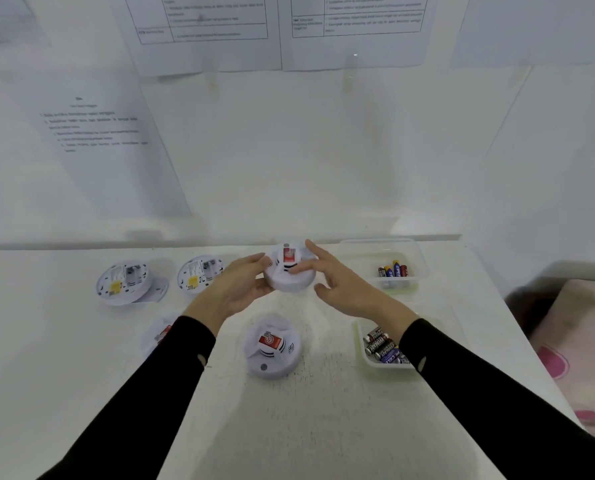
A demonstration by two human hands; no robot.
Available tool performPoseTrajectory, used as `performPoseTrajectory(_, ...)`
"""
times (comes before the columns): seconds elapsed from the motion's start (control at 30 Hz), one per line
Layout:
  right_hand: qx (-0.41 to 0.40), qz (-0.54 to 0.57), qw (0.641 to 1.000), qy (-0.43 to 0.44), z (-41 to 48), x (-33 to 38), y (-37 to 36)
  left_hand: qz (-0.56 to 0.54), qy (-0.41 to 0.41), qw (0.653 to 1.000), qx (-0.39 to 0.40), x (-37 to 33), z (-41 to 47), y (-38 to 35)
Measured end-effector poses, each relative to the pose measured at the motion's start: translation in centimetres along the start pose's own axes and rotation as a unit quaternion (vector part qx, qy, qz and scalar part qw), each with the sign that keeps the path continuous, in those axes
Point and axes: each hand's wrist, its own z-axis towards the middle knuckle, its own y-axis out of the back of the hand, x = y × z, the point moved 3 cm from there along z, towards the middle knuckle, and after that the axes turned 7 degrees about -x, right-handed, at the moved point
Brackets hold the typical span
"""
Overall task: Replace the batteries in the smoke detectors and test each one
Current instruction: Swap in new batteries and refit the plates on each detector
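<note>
My left hand (239, 285) grips a white smoke detector (291, 271) with a red label, held face up above the far middle of the table. My right hand (337, 275) is beside it with fingers spread straight, one fingertip touching the detector's top. A second face-up detector (272, 346) lies nearer me. A third one (157, 336) is partly hidden by my left sleeve. Two opened detectors (124, 280) (199, 271) lie back side up at the far left.
A clear tub (417, 271) at the far right holds several batteries. A nearer tub (362, 341) with dark batteries lies under my right forearm. Printed sheets (95, 129) hang on the wall behind. A pink patterned cushion (580, 334) sits past the table's right edge.
</note>
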Motion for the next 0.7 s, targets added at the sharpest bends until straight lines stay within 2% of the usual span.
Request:
performPoseTrajectory(0.13,-0.104,0.046,0.992,-0.058,-0.6,-1.2,1.4,0.092,-0.005,0.995,-0.04,2.2,2.4,0.1)
performPoseTrajectory(0.23,-0.156,0.082,0.981,-0.084,-1.3,-1.6,2.1,0.113,0.007,0.992,-0.049,3.4,3.5,0.0)
performPoseTrajectory(0.37,-0.17,0.075,0.979,-0.08,-2.1,-2.3,2.2,0.155,-0.024,0.986,-0.055,4.0,4.1,0.0)
performPoseTrajectory(0.53,-0.189,0.064,0.978,-0.064,-1.8,-2.8,1.9,0.317,-0.087,0.937,-0.116,3.9,4.3,-0.1)
performPoseTrajectory(0.7,-0.181,0.073,0.979,-0.05,-1.3,-2.3,1.0,0.354,-0.125,0.919,-0.12,3.8,3.8,-0.1)
